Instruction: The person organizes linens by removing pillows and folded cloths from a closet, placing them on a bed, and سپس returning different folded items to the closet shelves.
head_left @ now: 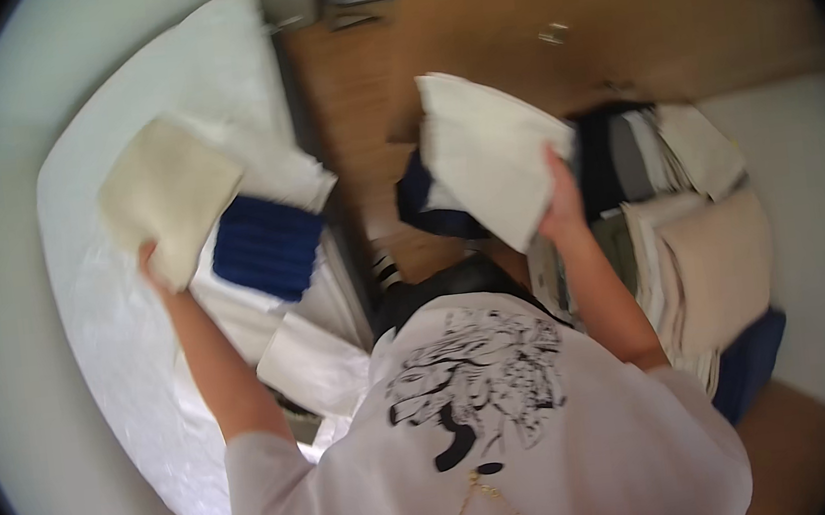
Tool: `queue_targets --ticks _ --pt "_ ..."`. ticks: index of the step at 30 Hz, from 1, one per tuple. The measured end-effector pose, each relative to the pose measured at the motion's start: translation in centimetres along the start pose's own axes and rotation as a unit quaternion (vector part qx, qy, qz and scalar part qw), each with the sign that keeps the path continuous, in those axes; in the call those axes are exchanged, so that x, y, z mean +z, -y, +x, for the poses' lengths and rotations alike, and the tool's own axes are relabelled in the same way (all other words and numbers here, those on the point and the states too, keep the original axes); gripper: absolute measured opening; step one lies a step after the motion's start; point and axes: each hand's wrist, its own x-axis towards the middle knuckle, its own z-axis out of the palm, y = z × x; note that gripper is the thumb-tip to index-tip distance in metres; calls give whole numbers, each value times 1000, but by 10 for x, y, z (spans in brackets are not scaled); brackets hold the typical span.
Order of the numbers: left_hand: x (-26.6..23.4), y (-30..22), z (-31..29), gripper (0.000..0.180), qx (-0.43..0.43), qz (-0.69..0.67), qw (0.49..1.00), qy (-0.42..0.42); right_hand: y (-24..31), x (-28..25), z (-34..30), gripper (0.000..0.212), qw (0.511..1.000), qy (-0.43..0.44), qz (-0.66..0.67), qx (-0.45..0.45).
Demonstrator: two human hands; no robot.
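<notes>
My left hand (159, 271) grips the near edge of a cream folded cloth (167, 191), thumb on top and the other fingers hidden beneath. The cloth is over the left side of the white-covered bed; whether it still touches the pile there I cannot tell. Beside it lies a dark blue folded cloth (269, 246) on top of white cloths. On the right, my right hand (563, 203) holds an off-white folded cloth (487, 154) by its right edge, raised and tilted above other folded fabrics. Both hands are slightly blurred.
A white bed-like surface (97, 321) runs along the left, with a white folded cloth (315, 366) near me. Stacked beige cloths (721, 270) and a blue cloth (753, 362) stand at right. A brown panel (688, 7) rises behind; wooden floor (343, 74) lies between.
</notes>
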Motion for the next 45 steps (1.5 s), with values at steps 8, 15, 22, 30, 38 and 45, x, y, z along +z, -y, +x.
queue_targets --ticks 8,15,22,30,38,45 --pt "-170 114 4 97 -65 366 840 -396 -20 7 -23 56 995 -79 -56 -22" --pt "-117 200 -49 86 -91 192 907 -363 -14 10 -21 56 994 -77 -75 -35" --pt "-7 139 -67 54 -100 56 981 -158 -18 -8 -30 57 992 -104 -61 -27" --pt "53 68 -99 50 -31 77 995 -54 -45 31 -18 56 998 -40 -49 13" --pt "98 103 -115 45 -58 129 988 -65 -113 166 -4 47 772 349 -511 -145" --pt "98 78 -121 41 30 57 995 -71 -134 232 11 65 595 541 -534 -260"
